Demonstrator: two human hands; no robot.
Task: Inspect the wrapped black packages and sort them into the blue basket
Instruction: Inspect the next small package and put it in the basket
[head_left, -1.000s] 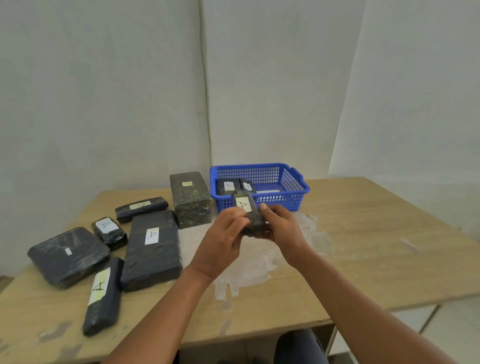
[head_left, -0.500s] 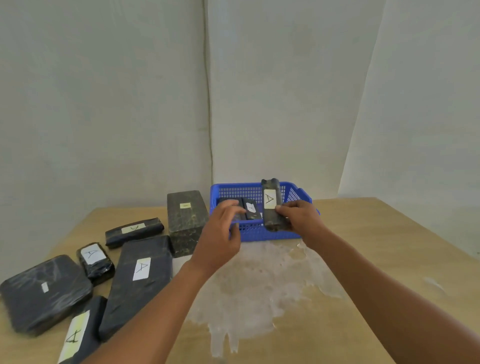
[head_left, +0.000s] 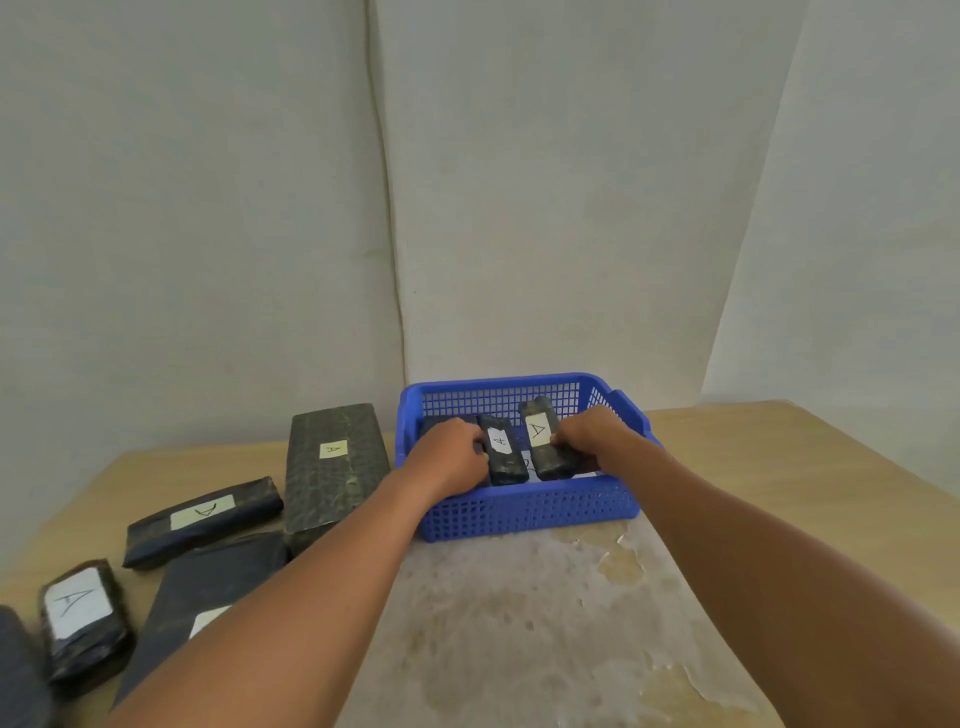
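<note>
The blue basket (head_left: 530, 506) stands at the back of the wooden table. Both my hands reach inside it. My right hand (head_left: 589, 434) grips a narrow black package labelled A (head_left: 545, 441), tilted with its far end raised inside the basket. My left hand (head_left: 452, 454) curls around the side of a second small black package (head_left: 501, 457) with a white label lying in the basket. A third package behind my left hand is mostly hidden.
Left of the basket stands a tall dark box (head_left: 332, 467). Further left lie a long black package (head_left: 202, 519), a small one with a big A label (head_left: 80, 618), and a large flat one (head_left: 208, 587) under my left forearm. A worn pale patch (head_left: 519, 623) covers the table's middle.
My right hand carried the A package from above the basket's front rim down inside it. My left hand moved into the basket and took hold of the package lying there. The camera moved closer.
</note>
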